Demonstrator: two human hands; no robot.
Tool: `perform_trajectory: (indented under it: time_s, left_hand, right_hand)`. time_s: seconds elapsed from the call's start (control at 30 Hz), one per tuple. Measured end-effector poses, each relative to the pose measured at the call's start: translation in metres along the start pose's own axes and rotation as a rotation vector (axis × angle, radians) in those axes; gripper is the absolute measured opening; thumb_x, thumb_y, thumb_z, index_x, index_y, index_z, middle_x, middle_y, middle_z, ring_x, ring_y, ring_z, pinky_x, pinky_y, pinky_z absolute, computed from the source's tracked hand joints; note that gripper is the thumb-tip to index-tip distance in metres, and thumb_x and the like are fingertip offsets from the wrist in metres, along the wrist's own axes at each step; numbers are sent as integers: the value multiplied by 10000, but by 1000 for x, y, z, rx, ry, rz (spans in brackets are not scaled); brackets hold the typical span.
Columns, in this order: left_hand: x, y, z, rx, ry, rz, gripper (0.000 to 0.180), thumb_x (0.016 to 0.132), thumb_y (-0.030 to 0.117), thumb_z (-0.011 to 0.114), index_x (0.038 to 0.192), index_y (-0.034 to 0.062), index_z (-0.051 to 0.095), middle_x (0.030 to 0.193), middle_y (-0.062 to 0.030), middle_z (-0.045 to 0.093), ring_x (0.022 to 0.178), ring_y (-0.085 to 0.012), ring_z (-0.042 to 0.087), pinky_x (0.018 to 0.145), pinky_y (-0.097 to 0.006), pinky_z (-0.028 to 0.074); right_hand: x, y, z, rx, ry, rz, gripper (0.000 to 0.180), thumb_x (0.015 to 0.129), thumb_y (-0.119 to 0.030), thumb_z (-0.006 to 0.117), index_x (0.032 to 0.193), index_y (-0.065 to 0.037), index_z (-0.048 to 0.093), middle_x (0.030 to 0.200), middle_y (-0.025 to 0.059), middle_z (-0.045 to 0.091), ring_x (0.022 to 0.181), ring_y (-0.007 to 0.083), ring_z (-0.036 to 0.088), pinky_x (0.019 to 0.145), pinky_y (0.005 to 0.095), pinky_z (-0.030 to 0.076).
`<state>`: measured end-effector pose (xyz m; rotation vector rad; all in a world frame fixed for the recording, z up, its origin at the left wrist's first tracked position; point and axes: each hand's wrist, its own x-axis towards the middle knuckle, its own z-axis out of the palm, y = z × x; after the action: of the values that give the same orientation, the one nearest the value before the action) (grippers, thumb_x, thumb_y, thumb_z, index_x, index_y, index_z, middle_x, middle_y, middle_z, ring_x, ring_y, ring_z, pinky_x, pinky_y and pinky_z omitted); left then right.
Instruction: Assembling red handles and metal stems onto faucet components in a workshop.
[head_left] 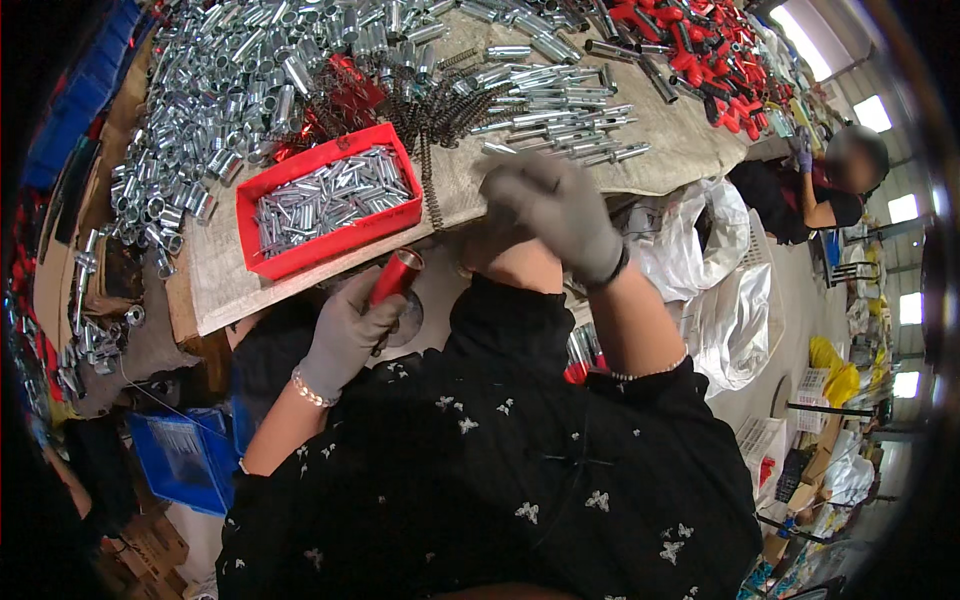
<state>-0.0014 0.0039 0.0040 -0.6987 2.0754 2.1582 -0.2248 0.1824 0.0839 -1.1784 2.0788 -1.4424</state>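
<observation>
My gloved left hand (348, 330) is closed around a red metal tube (397, 277), its hollow end turned up, just in front of the table's near edge. My gloved right hand (562, 208) is over the edge to the right, its fingers smeared by motion, so whether they hold anything is unclear. Close to it on the table lie silver shafts (575, 118) in a loose pile. A red box (330, 248) full of small silver pins (330, 198) stands at the edge, beyond the left hand. Dark coil springs (432, 115) are heaped behind it, one hanging down beside the box.
Silver tube sections (250, 75) cover the back left of the cloth-covered table (690, 150). Red-and-black parts (690, 50) are piled at the far right. White sacks (725, 300) sit to the right, a blue crate (180, 460) at lower left. Another person (800, 195) works at far right.
</observation>
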Motion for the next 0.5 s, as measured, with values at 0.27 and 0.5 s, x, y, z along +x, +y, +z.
perform_trajectory:
  time_s: [0.27,0.5]
  left_hand:
    - [-22,31,8,429,-158,360,417,850,297,739,1156,23,666,982,-158,701,880,-249,695,812,-349,521]
    - [-13,47,12,539,-90,333,432,793,249,766,1159,40,671,933,-159,694,847,-277,692,776,-355,523]
  right_hand:
    - [-72,-18,35,-3,-164,14,222,910,-168,678,1088,-35,673,955,155,682,883,293,676,764,356,526]
    - [-33,5,-7,152,-487,-12,352,920,-215,684,1221,-40,634,1072,148,683,982,205,664,856,303,516]
